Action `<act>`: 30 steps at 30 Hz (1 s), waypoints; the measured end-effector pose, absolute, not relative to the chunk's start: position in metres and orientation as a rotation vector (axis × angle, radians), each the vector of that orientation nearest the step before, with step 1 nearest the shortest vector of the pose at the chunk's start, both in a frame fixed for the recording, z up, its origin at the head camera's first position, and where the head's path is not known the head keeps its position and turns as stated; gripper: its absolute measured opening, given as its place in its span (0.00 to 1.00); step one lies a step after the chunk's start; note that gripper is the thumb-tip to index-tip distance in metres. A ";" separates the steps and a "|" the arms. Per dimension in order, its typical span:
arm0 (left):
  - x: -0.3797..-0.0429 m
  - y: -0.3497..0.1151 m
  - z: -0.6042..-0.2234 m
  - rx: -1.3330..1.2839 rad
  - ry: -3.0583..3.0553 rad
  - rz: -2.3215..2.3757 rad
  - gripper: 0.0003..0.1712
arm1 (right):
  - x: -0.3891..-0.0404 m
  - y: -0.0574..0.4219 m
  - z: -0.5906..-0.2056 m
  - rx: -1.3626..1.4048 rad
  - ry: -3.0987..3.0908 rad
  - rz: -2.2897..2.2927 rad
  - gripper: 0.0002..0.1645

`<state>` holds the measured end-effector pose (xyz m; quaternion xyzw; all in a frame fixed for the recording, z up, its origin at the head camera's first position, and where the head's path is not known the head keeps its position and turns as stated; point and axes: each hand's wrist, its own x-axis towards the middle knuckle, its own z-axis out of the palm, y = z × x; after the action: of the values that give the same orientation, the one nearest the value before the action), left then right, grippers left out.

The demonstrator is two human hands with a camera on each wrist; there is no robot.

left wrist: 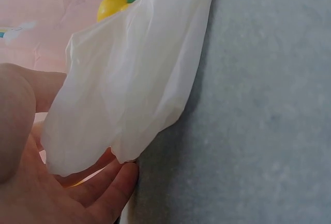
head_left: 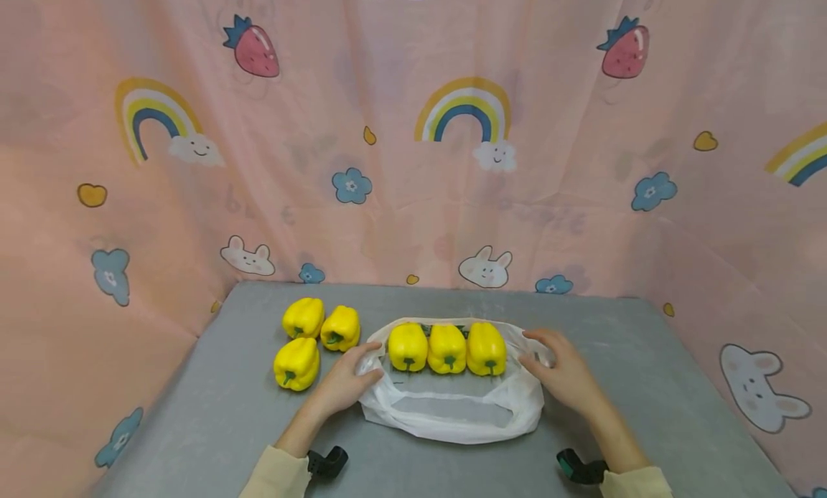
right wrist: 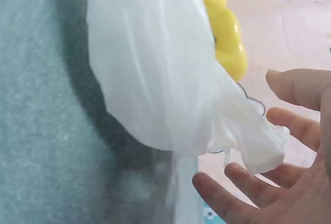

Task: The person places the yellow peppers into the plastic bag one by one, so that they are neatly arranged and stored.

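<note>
While 3 yellow bell peppers [head_left: 447, 349] sit in row within rim of white plastic bag [head_left: 452, 432], left hand [head_left: 345, 379] and right hand [head_left: 563, 369] flank its sides, fingers and thumbs apart, no pinch visible; uneven lift could roll end pepper over slack rim; thin film could slip or tear under load; left hand swinging wide could knock 3 loose peppers [head_left: 340, 326]

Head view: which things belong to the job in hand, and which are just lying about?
In the job: thin white plastic bag; left hand and right hand at its sides; three yellow green-stemmed bell peppers between them.

Lying about: three separate yellow bell peppers, left of the bag, possibly also involved; printed pink cloth backdrop.
</note>
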<state>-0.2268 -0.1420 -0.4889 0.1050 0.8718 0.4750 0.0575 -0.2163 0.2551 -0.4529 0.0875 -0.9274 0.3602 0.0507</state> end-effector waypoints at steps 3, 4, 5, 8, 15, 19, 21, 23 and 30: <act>-0.227 -0.141 -0.489 0.321 2.639 1.442 0.30 | -0.218 0.258 -0.461 0.223 -2.859 1.119 0.33; -0.227 -0.141 -0.489 0.320 2.638 1.441 0.30 | -0.218 0.259 -0.463 0.213 -2.866 1.128 0.34; -0.227 -0.141 -0.488 0.320 2.637 1.441 0.30 | -0.218 0.260 -0.465 0.204 -2.871 1.142 0.34; -0.228 -0.140 -0.488 0.322 2.633 1.446 0.29 | -0.220 0.261 -0.469 0.200 -2.883 1.166 0.35; -0.227 -0.141 -0.487 0.314 2.648 1.445 0.29 | -0.224 0.262 -0.475 0.227 -2.949 1.174 0.39; -0.225 -0.142 -0.487 0.299 2.649 1.432 0.29 | -0.223 0.264 -0.478 0.252 -2.977 1.167 0.39; -0.225 -0.141 -0.486 0.305 2.656 1.424 0.29 | -0.224 0.265 -0.478 0.276 -2.972 1.167 0.37; -0.224 -0.141 -0.484 0.318 2.668 1.416 0.29 | -0.224 0.265 -0.478 0.311 -2.966 1.164 0.36; -0.221 -0.142 -0.472 0.332 2.749 1.312 0.28 | -0.224 0.264 -0.477 0.345 -2.960 1.163 0.33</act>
<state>-0.2210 -0.1416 -0.4718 0.1084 0.8965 0.4279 0.0389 -0.2239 0.2636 -0.4773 0.1077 -0.9249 0.3634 -0.0286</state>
